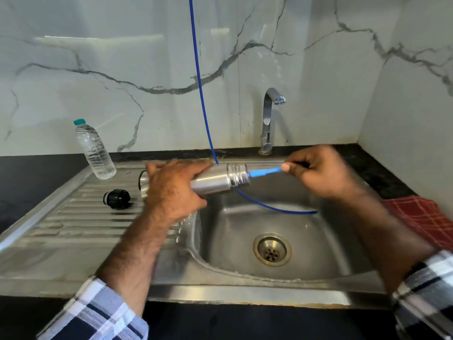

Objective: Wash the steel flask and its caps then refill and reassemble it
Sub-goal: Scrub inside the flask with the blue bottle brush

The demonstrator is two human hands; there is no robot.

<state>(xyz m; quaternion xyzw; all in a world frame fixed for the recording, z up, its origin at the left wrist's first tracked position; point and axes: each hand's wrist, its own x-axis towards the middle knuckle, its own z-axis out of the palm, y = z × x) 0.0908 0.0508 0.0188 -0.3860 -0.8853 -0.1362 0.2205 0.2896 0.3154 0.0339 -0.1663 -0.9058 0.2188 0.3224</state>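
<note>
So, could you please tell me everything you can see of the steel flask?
The steel flask looks like brushed metal, with a shinier threaded neck and no cap on. It lies roughly horizontal above the sink's left edge, mouth to the right. The left hand grips its body; the right hand holds a blue brush handle entering the mouth.

Legible text, labels, brands, nos., signs: none found. Clear ribbed plastic water bottle w/ green cap (95, 150): no label visible. Brushed steel flask w/ threaded neck (218, 179): plain surface, no marking readable. Black round plastic cap (117, 198) on drainboard: no lettering discernible; image too soft to confirm.
</note>
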